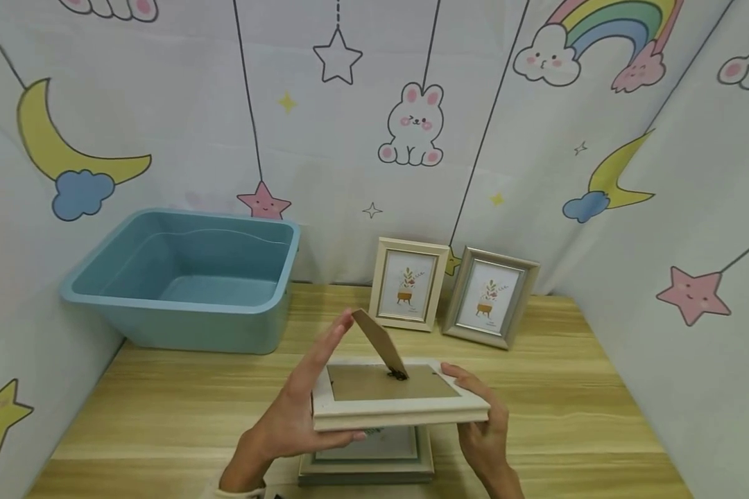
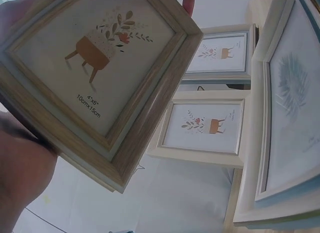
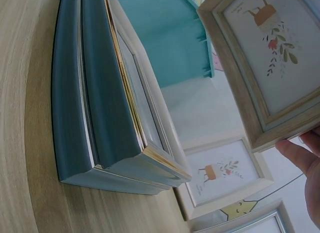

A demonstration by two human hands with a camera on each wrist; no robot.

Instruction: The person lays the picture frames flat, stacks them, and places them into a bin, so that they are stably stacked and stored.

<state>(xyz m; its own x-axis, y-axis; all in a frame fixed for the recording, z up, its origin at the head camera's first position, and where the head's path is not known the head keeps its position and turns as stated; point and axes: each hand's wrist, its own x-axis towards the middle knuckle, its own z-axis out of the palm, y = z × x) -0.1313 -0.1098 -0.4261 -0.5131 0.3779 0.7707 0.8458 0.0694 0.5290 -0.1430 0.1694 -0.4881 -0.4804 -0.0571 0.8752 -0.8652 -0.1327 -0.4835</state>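
Note:
A picture frame [image 1: 402, 417] is held face down above the table, its back turned up. My left hand [image 1: 290, 412] supports its left side with the thumb underneath, and the raised fingers touch the tip of the tilted-up easel stand [image 1: 381, 341]. My right hand [image 1: 488, 423] grips the right edge. In the left wrist view the frame's front [image 2: 137, 120] has a wood-toned border around a potted-plant print. Directly below lies a stack of frames [image 3: 112, 93], partly hidden in the head view.
Two frames stand upright at the back: a cream one [image 1: 381, 284] and a silvery one [image 1: 517, 305]. At the back left sits a blue plastic tub [image 1: 181, 326]. A cartoon-printed cloth [image 1: 343, 166] hangs behind the wooden table [image 1: 568, 416].

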